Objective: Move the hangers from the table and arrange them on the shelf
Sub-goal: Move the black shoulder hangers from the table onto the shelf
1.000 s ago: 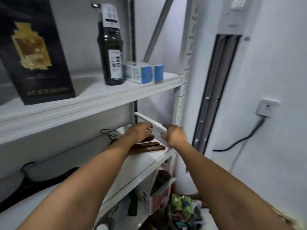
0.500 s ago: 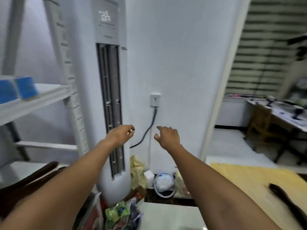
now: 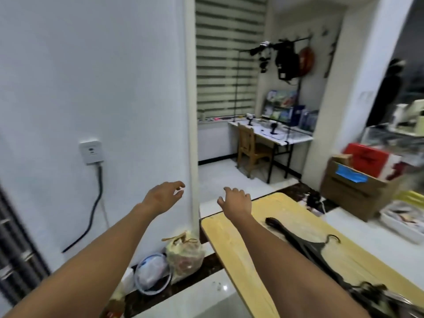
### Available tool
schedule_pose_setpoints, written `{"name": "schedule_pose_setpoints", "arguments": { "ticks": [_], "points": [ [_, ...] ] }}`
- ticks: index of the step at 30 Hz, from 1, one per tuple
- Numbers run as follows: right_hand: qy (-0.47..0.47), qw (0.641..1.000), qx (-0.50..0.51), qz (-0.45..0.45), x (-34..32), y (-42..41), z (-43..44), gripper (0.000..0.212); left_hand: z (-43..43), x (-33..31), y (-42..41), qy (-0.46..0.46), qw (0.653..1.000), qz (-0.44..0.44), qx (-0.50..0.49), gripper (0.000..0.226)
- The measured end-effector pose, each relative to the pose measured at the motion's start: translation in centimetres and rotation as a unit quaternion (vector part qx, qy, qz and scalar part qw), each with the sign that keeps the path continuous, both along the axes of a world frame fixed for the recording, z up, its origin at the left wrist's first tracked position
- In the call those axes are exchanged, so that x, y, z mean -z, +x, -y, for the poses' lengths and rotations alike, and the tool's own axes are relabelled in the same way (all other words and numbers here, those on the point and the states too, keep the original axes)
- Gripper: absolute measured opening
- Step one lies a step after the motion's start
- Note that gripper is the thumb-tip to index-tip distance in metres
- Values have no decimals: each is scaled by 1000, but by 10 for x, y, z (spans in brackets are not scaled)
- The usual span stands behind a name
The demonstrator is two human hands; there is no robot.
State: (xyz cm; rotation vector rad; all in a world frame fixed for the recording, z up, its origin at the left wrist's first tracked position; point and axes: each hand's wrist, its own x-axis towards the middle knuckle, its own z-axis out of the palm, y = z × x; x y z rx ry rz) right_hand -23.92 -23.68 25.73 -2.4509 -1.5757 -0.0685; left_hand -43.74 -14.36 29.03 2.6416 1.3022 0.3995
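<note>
Your head has swung right since a moment ago: the shelf and the tall white unit beside it have dropped out of sight, and the yellow table (image 3: 284,210) now fills the lower right of the view. Both arms have come round with the turn and reach forward, empty. Your left hand (image 3: 164,198) is in the air in front of the white wall, fingers loosely curled with the thumb close to the forefinger, gripping nothing. Your right hand (image 3: 235,199) is over the far corner of the table, fingers relaxed and slightly bent, also holding nothing and not touching the top

What you are after lies just right of your right forearm: a black hanger (image 3: 290,234) flat on the table, one end near your wrist, its hook (image 3: 332,238) towards the right. Nearer you, at the bottom right edge, a dark tangle (image 3: 376,292) looks like more hangers, though blur keeps me from counting them

I judge you are back for another load, so the step in hand is the reach, not yet a pick. The next move calls for bringing the right hand down and rightward onto the black hanger and closing round its neck below the hook so it does not swing, while the left hand gathers from the near pile. After that you need to turn left again, since the shelf is off that way and out of view
</note>
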Motion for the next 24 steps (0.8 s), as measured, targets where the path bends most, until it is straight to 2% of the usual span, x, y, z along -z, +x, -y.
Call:
{"name": "schedule_pose_setpoints", "arguments": {
  "ticks": [12, 19, 24],
  "points": [
    [-63, 975, 208, -52, 57, 170, 65, 44, -9, 63, 215, -54, 983, -8, 174, 34],
    [-87, 946, 304, -71, 81, 223, 93, 45, -2, 89, 313, -62, 963, -43, 260, 36],
    [-93, 923, 362, -89, 100, 249, 101, 45, -4, 108, 378, -68, 936, -65, 340, 37]
  ]
}}
